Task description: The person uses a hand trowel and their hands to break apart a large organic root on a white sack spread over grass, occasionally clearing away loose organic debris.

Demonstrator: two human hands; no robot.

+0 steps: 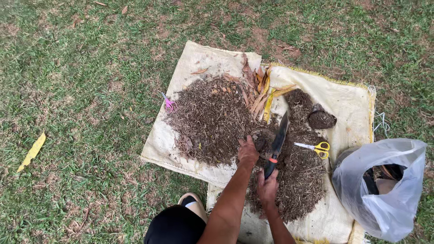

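Woven sack [343, 101] edge — open grass; right grip [267, 186] clenches knife [278, 143]; left grip [248, 151] steadies block [263, 138]

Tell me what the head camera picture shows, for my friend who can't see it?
A person's right hand grips a big dark knife while the left hand steadies a round brown lump on a heap of chopped dry leaves. All lies on a pale woven sack on grass, with yellow scissors, pink scissors and a plastic bag nearby.
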